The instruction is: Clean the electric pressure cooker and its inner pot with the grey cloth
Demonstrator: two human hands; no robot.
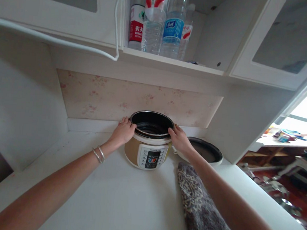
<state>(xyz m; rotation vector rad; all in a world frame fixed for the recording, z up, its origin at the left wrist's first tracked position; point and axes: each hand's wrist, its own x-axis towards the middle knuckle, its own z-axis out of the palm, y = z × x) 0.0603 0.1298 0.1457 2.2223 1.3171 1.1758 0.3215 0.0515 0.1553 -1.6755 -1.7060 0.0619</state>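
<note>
A gold and white electric pressure cooker (132, 150) stands on the white counter with its control panel towards me. At its top is a black inner pot (153, 118) with a shiny rim, open and seemingly with nothing in it. My left hand (124, 130) grips the pot's rim on the left, thumb on the near side. On the opposite side my right hand (179, 138) holds the rim likewise. How far the pot sits down in the cooker is hard to tell. A round lid (206, 151) lies to the right, its dark inside upward, partly behind my right forearm.
A grey patterned towel (194, 197) lies under my right forearm. Several plastic bottles (152, 32) stand on the shelf (174, 62) above the counter (102, 203). A white cable (76, 44) hangs along the upper left cabinet. Metal cookware (276, 190) shows beyond the counter's right edge.
</note>
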